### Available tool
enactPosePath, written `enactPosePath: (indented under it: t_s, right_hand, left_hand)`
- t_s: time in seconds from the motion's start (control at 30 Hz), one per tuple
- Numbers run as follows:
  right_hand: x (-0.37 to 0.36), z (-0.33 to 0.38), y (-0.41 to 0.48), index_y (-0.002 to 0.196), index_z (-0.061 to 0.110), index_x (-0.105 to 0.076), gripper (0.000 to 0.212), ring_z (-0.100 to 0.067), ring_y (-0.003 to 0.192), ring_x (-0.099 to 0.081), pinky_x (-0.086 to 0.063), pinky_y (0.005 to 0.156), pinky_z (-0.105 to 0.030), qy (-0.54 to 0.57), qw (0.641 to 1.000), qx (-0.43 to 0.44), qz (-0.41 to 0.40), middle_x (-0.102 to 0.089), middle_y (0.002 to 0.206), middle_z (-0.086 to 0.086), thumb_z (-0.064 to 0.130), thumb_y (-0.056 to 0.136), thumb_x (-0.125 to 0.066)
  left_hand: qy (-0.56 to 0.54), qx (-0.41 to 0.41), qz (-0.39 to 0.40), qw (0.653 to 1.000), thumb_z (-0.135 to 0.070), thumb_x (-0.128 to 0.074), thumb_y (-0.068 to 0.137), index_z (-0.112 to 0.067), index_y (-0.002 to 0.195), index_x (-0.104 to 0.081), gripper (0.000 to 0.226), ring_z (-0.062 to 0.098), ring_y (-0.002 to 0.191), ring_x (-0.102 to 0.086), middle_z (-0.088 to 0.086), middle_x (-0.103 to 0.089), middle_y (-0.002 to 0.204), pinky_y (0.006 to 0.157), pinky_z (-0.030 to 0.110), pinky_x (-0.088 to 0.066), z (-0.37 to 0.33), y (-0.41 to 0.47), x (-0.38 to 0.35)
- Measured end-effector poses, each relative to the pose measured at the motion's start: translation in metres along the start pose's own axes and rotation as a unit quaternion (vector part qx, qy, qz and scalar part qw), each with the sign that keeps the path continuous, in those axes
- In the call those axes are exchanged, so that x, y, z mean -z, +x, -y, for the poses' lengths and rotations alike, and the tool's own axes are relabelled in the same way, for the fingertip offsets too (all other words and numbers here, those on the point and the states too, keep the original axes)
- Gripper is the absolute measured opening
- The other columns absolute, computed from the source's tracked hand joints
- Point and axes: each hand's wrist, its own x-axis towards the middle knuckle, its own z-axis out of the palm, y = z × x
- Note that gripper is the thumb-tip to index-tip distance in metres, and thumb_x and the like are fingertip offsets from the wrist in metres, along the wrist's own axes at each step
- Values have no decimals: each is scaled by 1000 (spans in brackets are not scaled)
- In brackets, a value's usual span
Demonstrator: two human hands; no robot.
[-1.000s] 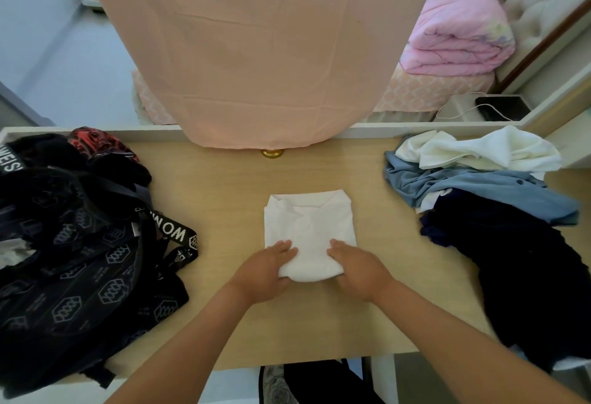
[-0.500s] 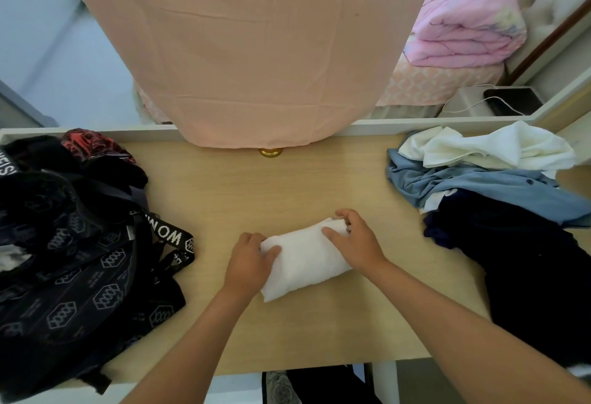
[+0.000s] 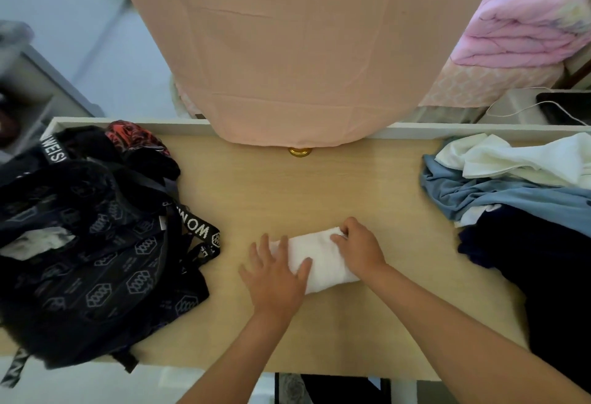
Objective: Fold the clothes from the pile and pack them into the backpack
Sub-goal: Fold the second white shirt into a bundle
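A white garment (image 3: 319, 258), folded into a compact bundle, lies tilted on the wooden table (image 3: 319, 186) near its front. My left hand (image 3: 275, 274) rests flat on the bundle's left end with fingers spread. My right hand (image 3: 359, 248) grips its right end, fingers curled over the far edge. The black patterned backpack (image 3: 92, 253) lies on the table's left side, with red and white cloth showing in its opening. The pile of clothes (image 3: 511, 192) sits at the right: a white piece on top, light blue beneath, a dark navy one (image 3: 543, 275) nearest me.
A peach cloth (image 3: 287, 52) hangs down over the table's far edge, above a small brass knob (image 3: 300, 151). Behind it stands a bed with a folded pink quilt (image 3: 527, 20). A dark device with a white cable (image 3: 563, 106) lies at the back right.
The flat white rectangle has been folded over into a short thick bundle and turned at an angle. My left hand has since flattened on its left end; my right hand holds the right end.
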Motion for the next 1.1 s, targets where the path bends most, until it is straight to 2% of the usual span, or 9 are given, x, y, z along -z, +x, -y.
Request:
enactPosePath:
  t_s: [0.1,0.27,0.43,0.5,0.57,0.7,0.8,0.97,1.1]
  right_hand:
    - [-6,7,3,102,15,-50,21,-29,98,-60,-38,73,-32,-50,999,-6,12,-61,106,-8,35,98,-55]
    - [-16,13,-5,113,14,-47,29,-32,98,-63,-45,74,-35,-83,996,-19,-9,-63,111,-8,39,100,-50]
    - [-28,17,-16,123,15,-57,38,-34,114,-56,-46,89,-46,-282,926,193,-161,-54,132,-13,25,87,-64]
    - [-37,20,-22,122,15,-61,33,-33,124,-51,-42,98,-46,-277,901,306,-136,-54,139,-13,26,92,-52]
    - [-47,14,-28,134,15,-57,45,-28,134,-46,-33,110,-42,-273,901,335,-44,-50,147,-9,33,98,-36]
    - [-49,-12,-28,155,20,-28,68,-18,152,-15,-5,122,-42,-288,913,283,54,-24,163,-3,54,97,-19]
    - [-44,-17,-27,157,27,-20,70,-13,153,-3,-2,122,-50,-301,910,277,72,-15,165,1,60,96,-14]
    - [-41,-9,-20,146,22,-45,65,-23,135,-43,-16,115,-63,-336,887,316,31,-49,144,-6,60,94,-34]
    - [-46,-2,-16,142,18,-49,69,-29,120,-52,-36,104,-47,-326,879,346,23,-52,139,-10,63,91,-38]
  left_hand:
    - [-179,187,33,965,-75,-50,81,-29,150,-23,87,27,140,-20,6,-21,156,105,49,-32,7,-2,8]
    - [-298,167,10,940,-43,-63,89,-29,150,-26,72,30,134,-35,6,-38,147,103,42,-37,17,7,18]
    - [-41,-76,-96,992,-8,-51,79,-26,144,-42,69,32,142,-31,11,-32,156,112,52,-32,19,15,9]
    - [-10,-220,-79,972,-17,-41,86,-18,135,-55,51,28,139,-40,8,-46,148,107,53,-40,16,16,0]
    - [26,-241,-21,970,-31,-34,96,-13,138,-53,49,26,139,-40,7,-48,147,103,55,-43,19,12,-8]
    - [32,-201,2,979,-55,-31,99,-13,150,-37,66,28,143,-33,11,-36,155,113,51,-33,44,6,-24]
    - [34,-181,6,983,-61,-26,98,-14,149,-37,71,28,141,-37,12,-38,153,111,48,-37,51,2,-24]
    - [-56,61,26,996,-61,-31,95,-17,151,-25,72,28,142,-22,11,-25,156,109,43,-31,53,-2,-4]
    - [-215,195,91,953,-50,-60,89,-14,142,-36,68,31,126,-44,12,-46,135,96,39,-42,48,20,18]
